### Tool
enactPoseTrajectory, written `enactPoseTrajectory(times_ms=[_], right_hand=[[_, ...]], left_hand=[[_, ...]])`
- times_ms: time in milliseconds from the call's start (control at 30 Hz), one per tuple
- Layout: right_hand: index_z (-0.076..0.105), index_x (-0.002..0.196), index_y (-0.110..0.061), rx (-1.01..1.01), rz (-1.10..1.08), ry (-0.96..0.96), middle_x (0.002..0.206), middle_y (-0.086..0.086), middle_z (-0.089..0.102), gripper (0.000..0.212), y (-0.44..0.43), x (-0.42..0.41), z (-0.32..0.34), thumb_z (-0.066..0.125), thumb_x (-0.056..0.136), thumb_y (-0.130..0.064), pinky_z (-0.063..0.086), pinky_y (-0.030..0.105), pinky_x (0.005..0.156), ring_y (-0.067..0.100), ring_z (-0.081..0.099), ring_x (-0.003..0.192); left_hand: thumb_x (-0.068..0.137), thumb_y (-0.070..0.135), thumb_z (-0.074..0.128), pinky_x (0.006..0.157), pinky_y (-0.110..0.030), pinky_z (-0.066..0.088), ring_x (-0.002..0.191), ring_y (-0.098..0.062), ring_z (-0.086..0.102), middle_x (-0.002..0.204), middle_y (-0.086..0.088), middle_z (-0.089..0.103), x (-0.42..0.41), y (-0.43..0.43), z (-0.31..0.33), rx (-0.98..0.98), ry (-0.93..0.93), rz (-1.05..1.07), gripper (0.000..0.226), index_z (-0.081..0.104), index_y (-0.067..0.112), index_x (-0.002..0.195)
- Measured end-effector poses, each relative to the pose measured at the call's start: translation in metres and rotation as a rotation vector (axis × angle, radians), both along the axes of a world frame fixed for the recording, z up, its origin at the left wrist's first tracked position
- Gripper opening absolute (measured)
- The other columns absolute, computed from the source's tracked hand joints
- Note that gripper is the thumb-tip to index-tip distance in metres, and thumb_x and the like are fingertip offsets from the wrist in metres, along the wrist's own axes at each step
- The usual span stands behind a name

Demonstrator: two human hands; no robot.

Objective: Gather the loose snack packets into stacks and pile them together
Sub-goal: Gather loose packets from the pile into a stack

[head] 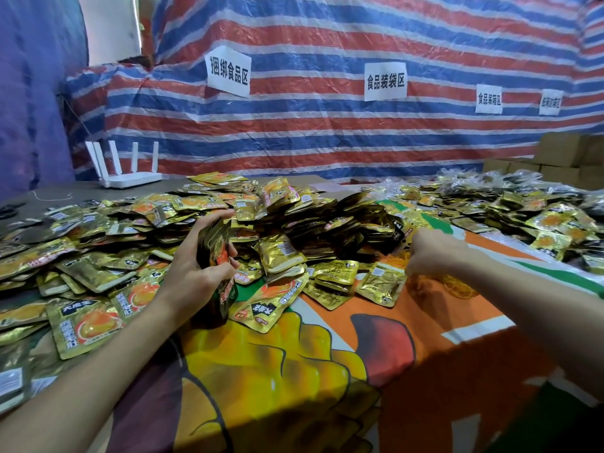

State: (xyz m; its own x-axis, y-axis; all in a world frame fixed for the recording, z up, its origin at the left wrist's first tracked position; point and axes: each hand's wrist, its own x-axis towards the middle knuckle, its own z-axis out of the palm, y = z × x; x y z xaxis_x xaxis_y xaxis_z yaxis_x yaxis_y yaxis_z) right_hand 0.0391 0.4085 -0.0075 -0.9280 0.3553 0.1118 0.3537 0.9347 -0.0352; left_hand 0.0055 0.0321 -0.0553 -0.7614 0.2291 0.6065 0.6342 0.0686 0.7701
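The left hand curls fingers and thumb round an upright stack of snack packets, just before the heap of loose packets on the tabletop. The right hand reaches down by yellow rubber bands; its fingers are hidden, so its grip cannot be told.

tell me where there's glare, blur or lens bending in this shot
Head view: the gold snack packets throw bright glare; the striped tarp bows from the wide-angle lens; the right hand looks slightly motion-blurred; the left hand, gripping a stack of packets, is sharper.
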Motion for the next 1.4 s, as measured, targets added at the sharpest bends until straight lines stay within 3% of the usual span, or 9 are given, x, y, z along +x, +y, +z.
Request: enactPoseTrajectory(times_ms=[233, 333, 467, 600, 800, 1000, 1133, 1233, 1400], right_hand=[[0.038, 0.059, -0.013, -0.028, 0.009, 0.161, 0.058, 0.003, 0.041, 0.037, -0.006, 0.003, 0.013, 0.067, 0.081, -0.011, 0.027, 0.025, 0.047, 0.021, 0.039, 0.05], [0.063, 0.063, -0.005, -0.014, 0.13, 0.334, 0.063, 0.006, 0.061, 0.018, -0.032, 0.001, 0.025, 0.067, 0.079, -0.011, 0.051, 0.035, 0.052, 0.026, 0.058, 0.058], [0.077, 0.079, -0.011, -0.357, 0.484, 0.351, 0.084, 0.003, 0.074, 0.013, -0.103, -0.005, 0.034, 0.068, 0.087, -0.017, 0.056, 0.03, 0.068, 0.017, 0.068, 0.077], [0.078, 0.086, -0.013, -0.753, 0.705, 0.212, 0.085, -0.003, 0.074, 0.013, -0.176, -0.021, 0.025, 0.071, 0.092, -0.021, 0.045, 0.012, 0.055, 0.006, 0.062, 0.071], [0.081, 0.083, -0.013, -1.058, 0.746, 0.311, 0.085, 0.013, 0.076, 0.012, -0.234, -0.052, -0.003, 0.076, 0.088, -0.023, 0.046, 0.026, 0.068, 0.009, 0.061, 0.072], [0.077, 0.08, -0.013, -1.153, 0.675, 0.387, 0.078, 0.007, 0.071, 0.013, -0.228, -0.066, -0.021, 0.071, 0.091, -0.017, 0.043, 0.017, 0.054, 0.009, 0.057, 0.065], [0.063, 0.08, -0.003, -1.504, 0.753, 0.048, 0.073, 0.007, 0.05, 0.01, -0.215, -0.061, -0.016, 0.06, 0.088, -0.008, 0.031, 0.022, 0.054, 0.012, 0.043, 0.061], [0.055, 0.063, -0.01, -1.838, 0.855, -0.094, 0.075, 0.009, 0.06, 0.011, -0.21, -0.055, -0.009, 0.057, 0.06, -0.02, 0.037, 0.032, 0.067, 0.02, 0.05, 0.068], [0.052, 0.054, -0.013, -2.19, 0.892, -0.02, 0.058, 0.005, 0.045, 0.02, -0.207, -0.052, -0.005, 0.04, 0.07, -0.014, 0.046, 0.04, 0.09, 0.028, 0.055, 0.072]], left_hand=[[0.068, 0.001, 0.063, 0.079, -0.038, 0.057, 0.084, -0.03, 0.066, 0.088, -0.006, 0.064, 0.003, 0.0, 0.002, 0.007, -0.021, -0.006, 0.076, 0.054, 0.04, 0.132], [0.065, -0.001, 0.062, 0.08, -0.042, 0.056, 0.086, -0.036, 0.064, 0.09, -0.014, 0.062, 0.007, 0.001, 0.004, 0.06, -0.057, -0.007, 0.076, 0.056, 0.039, 0.13], [0.06, -0.003, 0.059, 0.079, -0.041, 0.057, 0.08, -0.032, 0.067, 0.095, -0.017, 0.069, 0.01, 0.001, 0.012, 0.213, -0.179, 0.0, 0.075, 0.059, 0.034, 0.126], [0.067, -0.004, 0.06, 0.083, -0.048, 0.057, 0.09, -0.033, 0.071, 0.111, -0.012, 0.075, 0.013, -0.006, 0.02, 0.346, -0.369, -0.046, 0.06, 0.072, 0.036, 0.109], [0.076, -0.007, 0.058, 0.08, -0.051, 0.053, 0.078, -0.033, 0.064, 0.096, -0.026, 0.063, 0.005, -0.017, 0.018, 0.4, -0.651, 0.035, 0.04, 0.058, -0.012, 0.116], [0.058, 0.001, 0.065, 0.067, -0.037, 0.056, 0.073, -0.027, 0.068, 0.092, -0.019, 0.071, -0.003, -0.029, 0.02, 0.365, -0.763, -0.021, 0.037, 0.074, 0.002, 0.094], [0.052, 0.005, 0.065, 0.072, -0.038, 0.053, 0.073, -0.023, 0.062, 0.081, -0.009, 0.062, -0.002, -0.031, 0.022, 0.519, -0.763, -0.278, 0.036, 0.074, 0.011, 0.086], [0.048, 0.002, 0.071, 0.067, -0.034, 0.054, 0.071, -0.023, 0.06, 0.085, -0.01, 0.055, 0.0, -0.032, 0.022, 0.526, -0.797, -0.426, 0.046, 0.058, 0.006, 0.093], [0.051, 0.006, 0.077, 0.072, -0.036, 0.051, 0.074, -0.023, 0.058, 0.083, -0.012, 0.057, 0.005, -0.029, 0.023, 0.43, -0.817, -0.576, 0.034, 0.065, 0.007, 0.083]])
